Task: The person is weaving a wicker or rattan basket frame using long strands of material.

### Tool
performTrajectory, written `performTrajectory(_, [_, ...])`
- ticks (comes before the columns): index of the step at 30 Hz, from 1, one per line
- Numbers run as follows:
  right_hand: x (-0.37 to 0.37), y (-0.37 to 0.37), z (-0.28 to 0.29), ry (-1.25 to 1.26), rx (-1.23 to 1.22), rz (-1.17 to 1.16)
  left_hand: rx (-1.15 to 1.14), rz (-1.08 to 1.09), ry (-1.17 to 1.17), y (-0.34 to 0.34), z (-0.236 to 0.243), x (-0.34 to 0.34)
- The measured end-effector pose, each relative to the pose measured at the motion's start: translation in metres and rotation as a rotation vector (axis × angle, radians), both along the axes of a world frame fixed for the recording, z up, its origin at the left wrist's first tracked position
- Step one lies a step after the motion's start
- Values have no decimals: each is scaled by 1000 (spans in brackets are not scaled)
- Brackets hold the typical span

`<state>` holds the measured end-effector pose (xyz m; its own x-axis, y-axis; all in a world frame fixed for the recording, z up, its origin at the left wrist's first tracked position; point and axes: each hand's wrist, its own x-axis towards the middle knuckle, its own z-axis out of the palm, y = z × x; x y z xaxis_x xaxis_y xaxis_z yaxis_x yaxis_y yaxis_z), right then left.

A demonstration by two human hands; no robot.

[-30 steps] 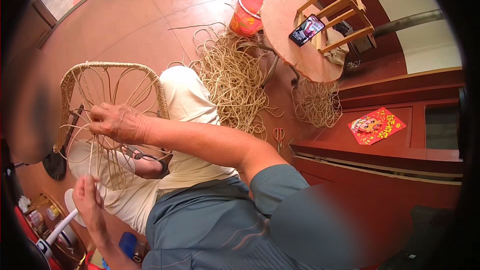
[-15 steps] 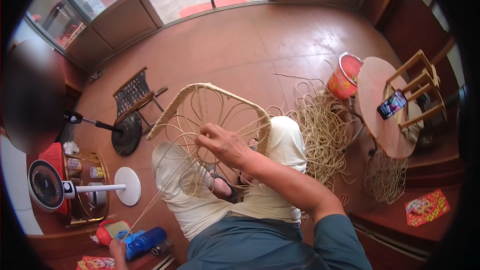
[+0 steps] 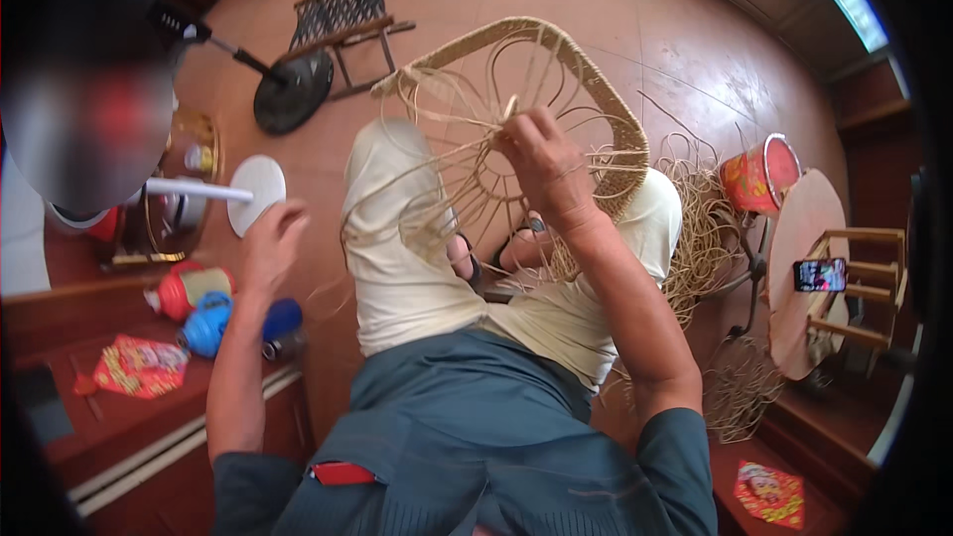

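Note:
A half-woven rounded-square frame (image 3: 611, 74) of tan cord, with a plaited rim and looped strands inside, rests across my knees, tilted away from me. My right hand (image 3: 544, 161) is closed over the middle of the loops, its fingertips pinching a tan cord (image 3: 510, 107). Loose strands run from there toward my left knee. My left hand (image 3: 270, 246) is raised to the left of that knee, apart from the weaving. Its fingers are loosely bent and somewhat apart, and no cord shows in them.
A cord heap (image 3: 700, 238) lies right of my knee, beside a red bucket (image 3: 759, 179) and a round table (image 3: 799, 318) with a phone (image 3: 820, 275). At left are bottles (image 3: 206, 323), a round white fan base (image 3: 257, 195) and a black stand base (image 3: 293, 91). Beyond is a folding stool (image 3: 342, 15).
My left hand has come up from the lower left, and the cord stretched to it no longer shows there. My right hand stays at the loops' middle. The view has turned.

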<state>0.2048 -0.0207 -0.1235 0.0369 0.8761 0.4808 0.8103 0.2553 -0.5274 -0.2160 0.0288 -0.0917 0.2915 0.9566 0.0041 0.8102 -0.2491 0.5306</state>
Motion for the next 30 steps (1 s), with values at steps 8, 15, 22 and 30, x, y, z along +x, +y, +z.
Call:
performTrajectory(8, [-15, -1, -4, 56, -5, -29, -147, -276, -163, -47, 3, 129])
performTrajectory(15, [-8, -5, 0, 99, -30, -8, -27, -21, -87, -47, -5, 60])
performTrajectory(22, [-8, -3, -1, 132, -4, 20, 111, 214, 838, 29, -14, -187])
performTrajectory(30, [-7, -4, -1, 141, -25, 13, -82, -99, -206, -4, 34, 106])
